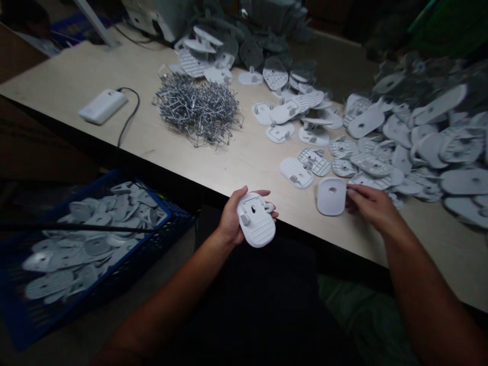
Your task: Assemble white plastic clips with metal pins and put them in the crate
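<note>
In my left hand [232, 216] lies a white oval plastic plate [259, 229], held just off the table's front edge. Its ribbed side with a small dark hole and raised clips faces up, and my fingers wrap around its edges. My right hand [368, 203] grips the edge of a second white plastic piece [331, 197], rounded and smooth with one hole, over the table. Close to that piece, an oval plate [296, 173] and a grid-backed piece [314, 161] lie on the tabletop.
A heap of bent metal wire pins [198, 107] sits mid-table. Piles of white plastic parts [400, 137] cover the right and back. A white power bank [102, 107] with a black cable lies left. Below, a blue crate [168, 218] holds many similar parts. Another person [28, 25] is at far left.
</note>
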A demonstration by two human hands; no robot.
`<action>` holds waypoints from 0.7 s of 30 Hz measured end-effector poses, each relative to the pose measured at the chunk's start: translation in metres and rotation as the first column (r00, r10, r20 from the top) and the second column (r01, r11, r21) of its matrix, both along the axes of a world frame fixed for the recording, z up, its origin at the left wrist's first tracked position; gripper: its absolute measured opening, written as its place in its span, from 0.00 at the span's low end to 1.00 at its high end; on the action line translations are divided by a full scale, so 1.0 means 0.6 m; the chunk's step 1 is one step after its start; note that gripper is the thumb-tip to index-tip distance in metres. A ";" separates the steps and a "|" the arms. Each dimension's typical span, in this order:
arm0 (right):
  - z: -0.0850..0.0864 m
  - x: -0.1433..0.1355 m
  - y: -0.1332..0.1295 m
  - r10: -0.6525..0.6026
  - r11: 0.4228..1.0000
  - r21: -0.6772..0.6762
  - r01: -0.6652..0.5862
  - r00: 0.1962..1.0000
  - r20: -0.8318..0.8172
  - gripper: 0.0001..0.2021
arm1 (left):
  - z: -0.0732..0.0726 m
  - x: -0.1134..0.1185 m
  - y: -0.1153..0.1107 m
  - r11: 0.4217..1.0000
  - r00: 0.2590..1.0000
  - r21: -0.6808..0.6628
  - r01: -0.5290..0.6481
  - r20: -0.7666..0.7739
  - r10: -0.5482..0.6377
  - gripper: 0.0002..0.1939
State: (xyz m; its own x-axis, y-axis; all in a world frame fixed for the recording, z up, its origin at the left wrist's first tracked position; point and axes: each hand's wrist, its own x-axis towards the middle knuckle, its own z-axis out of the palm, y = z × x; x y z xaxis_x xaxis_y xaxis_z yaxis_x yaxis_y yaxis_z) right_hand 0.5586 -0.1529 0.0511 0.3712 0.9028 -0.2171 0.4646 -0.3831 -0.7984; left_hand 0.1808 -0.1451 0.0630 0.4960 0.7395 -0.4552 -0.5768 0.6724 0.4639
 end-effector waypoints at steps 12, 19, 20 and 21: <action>0.025 -0.131 -0.015 0.101 0.994 -0.092 -0.053 0.749 0.655 0.57 | 0.006 0.006 0.006 0.999 0.994 0.017 -0.032 -0.104 0.033 0.28; 0.015 -0.145 -0.017 0.308 0.945 -0.086 -0.316 0.772 0.556 0.57 | 0.003 0.011 0.005 0.997 0.990 0.053 -0.059 -0.125 0.065 0.29; 0.016 -0.144 -0.016 0.300 0.948 -0.082 -0.308 0.775 0.556 0.56 | 0.003 0.012 0.004 0.996 0.988 0.066 -0.067 -0.131 0.076 0.29; 0.016 -0.146 -0.015 0.283 0.953 -0.075 -0.292 0.784 0.552 0.56 | 0.002 0.013 0.003 0.994 0.987 0.081 -0.074 -0.136 0.085 0.30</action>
State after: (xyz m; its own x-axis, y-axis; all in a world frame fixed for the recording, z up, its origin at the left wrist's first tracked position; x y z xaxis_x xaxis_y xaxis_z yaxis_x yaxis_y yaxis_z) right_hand 0.4712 -0.1618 0.0609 0.1462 0.9883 -0.0425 0.9135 -0.1514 -0.3777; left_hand 0.1888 -0.1432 0.0643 0.3701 0.8088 -0.4570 -0.5536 0.5871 0.5906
